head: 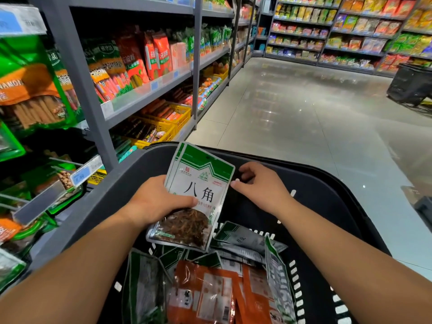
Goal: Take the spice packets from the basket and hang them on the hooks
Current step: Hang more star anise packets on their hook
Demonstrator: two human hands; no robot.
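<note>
Item: black perforated plastic shopping basket (327, 181), low centre of the view, taken as landmark. Above its far half: two flat green-and-white foil spice packets (201, 195), stacked one behind the other, front one printed with large black characters and a clear window showing dark brown spice, tilted with the punched top edges pointing away from the person. Left hand (154, 199): over the basket's left side, gripping the packets' left edge, thumb across the front, fingers behind. Right hand (259, 185): over the basket's far middle, fingers curled, thumb tip at the packets' right edge; whether it grips anything cannot be told. Inside the basket, near end: loose heap of orange-and-clear packets (210, 293), with further green-and-silver packets (245, 237) lying on and around them. Left of the basket: metal display hooks (63, 160) with a blue price tag (86, 175), and above them hanging green packets of cinnamon sticks (35, 90). Beyond the basket's left corner: grey metal shelving (149, 90) carrying red and green sausage packs, and yellow plastic crates (168, 120) on the bottom tier. Beyond the basket: glossy grey tiled floor (304, 125). Far right of the basket: a second black basket (413, 83) on the floor.
</note>
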